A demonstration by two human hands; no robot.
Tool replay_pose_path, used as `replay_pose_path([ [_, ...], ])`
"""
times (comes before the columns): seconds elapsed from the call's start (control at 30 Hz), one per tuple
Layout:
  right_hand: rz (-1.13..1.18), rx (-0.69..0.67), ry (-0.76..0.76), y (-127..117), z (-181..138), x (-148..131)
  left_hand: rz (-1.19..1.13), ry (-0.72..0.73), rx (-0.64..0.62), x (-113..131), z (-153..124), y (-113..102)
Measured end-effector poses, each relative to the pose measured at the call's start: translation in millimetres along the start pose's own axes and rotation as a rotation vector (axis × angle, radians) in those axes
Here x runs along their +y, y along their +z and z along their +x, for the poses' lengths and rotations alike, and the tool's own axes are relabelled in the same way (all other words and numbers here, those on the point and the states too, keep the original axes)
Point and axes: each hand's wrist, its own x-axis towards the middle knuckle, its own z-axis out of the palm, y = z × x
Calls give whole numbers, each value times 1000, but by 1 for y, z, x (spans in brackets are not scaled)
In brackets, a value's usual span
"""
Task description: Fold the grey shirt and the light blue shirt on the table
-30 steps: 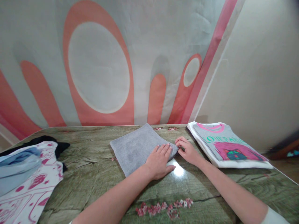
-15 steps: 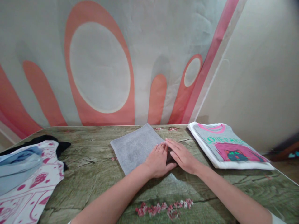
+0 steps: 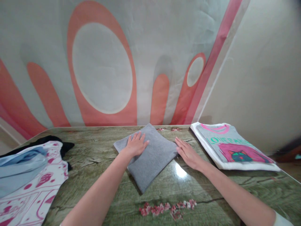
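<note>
A grey folded cloth (image 3: 152, 157) lies turned like a diamond in the middle of the table, one corner towards me. My left hand (image 3: 136, 145) rests flat on its upper left part, fingers spread. My right hand (image 3: 188, 154) is stretched out on the table at the cloth's right corner, its fingers straight and close to that corner; whether they touch it I cannot tell. Neither hand grips anything.
At right lies a stack of folded shirts (image 3: 225, 163), a grey one with pink collar and cat print (image 3: 238, 156) on top. Left is a loose pile: a white and pink printed garment (image 3: 44, 179), light blue cloth (image 3: 22, 166), black cloth (image 3: 68, 147). The wood-patterned table (image 3: 94, 179) meets a wall.
My left hand has slid left and up across the cloth, away from its right side, baring the near corner. My right hand has shifted slightly right.
</note>
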Motion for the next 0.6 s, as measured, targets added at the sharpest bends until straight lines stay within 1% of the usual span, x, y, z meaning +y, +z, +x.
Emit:
replay_pose_path([
  [0.07, 52, 147, 65, -3, 3, 6, 0, -56, -19, -13, 3, 1],
  [0.13, 90, 269, 102, -9, 5, 6, -6, -101, -34, -24, 5, 1],
  [0.2, 110, 314, 100, -15, 5, -2, -13, -133, -41, -32, 7, 2],
  [0.27, 119, 258, 40, -18, 4, -15, -18, -151, -39, -36, 7, 3],
  [0.33, 103, 159, -58, -16, 3, -25, -26, -158, -37, -36, 6, 3],
  [0.4, 55, 100, -127, -12, 3, -27, -36, -167, -47, -34, 4, 0],
  [0.5, -53, 98, -128, -6, 5, -10, -44, -183, -102, -29, -2, -13],
  [0.6, -140, 156, -88, -3, 9, 17, -56, -118, -192, -24, -10, -33],
])
